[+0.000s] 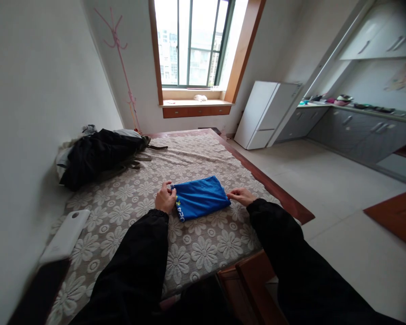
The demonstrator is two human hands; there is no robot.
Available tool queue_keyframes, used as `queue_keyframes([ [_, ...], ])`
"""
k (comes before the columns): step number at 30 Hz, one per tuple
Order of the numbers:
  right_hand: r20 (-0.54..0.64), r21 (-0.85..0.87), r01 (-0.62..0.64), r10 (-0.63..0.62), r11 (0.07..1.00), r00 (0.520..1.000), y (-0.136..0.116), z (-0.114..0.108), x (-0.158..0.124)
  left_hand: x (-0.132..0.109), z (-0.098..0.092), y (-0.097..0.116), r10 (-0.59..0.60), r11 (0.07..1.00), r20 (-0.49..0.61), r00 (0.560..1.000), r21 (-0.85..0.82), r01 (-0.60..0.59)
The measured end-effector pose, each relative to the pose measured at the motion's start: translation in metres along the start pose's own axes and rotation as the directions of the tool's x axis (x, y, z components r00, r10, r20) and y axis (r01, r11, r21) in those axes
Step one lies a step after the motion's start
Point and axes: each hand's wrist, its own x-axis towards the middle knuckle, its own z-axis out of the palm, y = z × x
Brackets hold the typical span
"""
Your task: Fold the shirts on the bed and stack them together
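Note:
A folded blue garment [203, 198] lies flat on a flower-patterned tablecloth [203, 253]. White characters and a small yellow mark are printed along its left edge, and soft creases run across its top. At that left edge, my left hand [165, 198] grips the fabric with bent fingers, the thumb over the cloth. On the opposite side, my right hand [242, 196] pinches the right edge between thumb and fingertips. Both of my sleeves are black.
A black bag or jacket heap [101, 153] rests by the left wall. A white power-bank-like slab [66, 237] and a dark item [40, 293] lie at the left edge. Beyond stand a pink coat rack [122, 63], a fridge [267, 113] and kitchen cabinets [352, 131].

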Motion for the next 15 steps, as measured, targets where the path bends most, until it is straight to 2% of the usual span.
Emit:
queue_keyframes([
  [9,0.05,-0.025,-0.056,0.057,0.998,0.997,-0.01,0.014,0.052,0.003,0.002,-0.006,0.018,0.998,-0.027,0.999,-0.055,-0.02],
  [12,-0.004,-0.054,-0.099,0.099,0.994,0.995,-0.011,0.019,0.06,0.001,0.002,-0.005,0.033,0.998,-0.041,0.999,-0.06,-0.035],
  [15,-0.117,-0.11,-0.129,0.116,0.986,0.986,-0.01,0.023,0.061,-0.001,0.002,-0.003,0.049,0.997,-0.064,0.997,-0.064,-0.053],
])
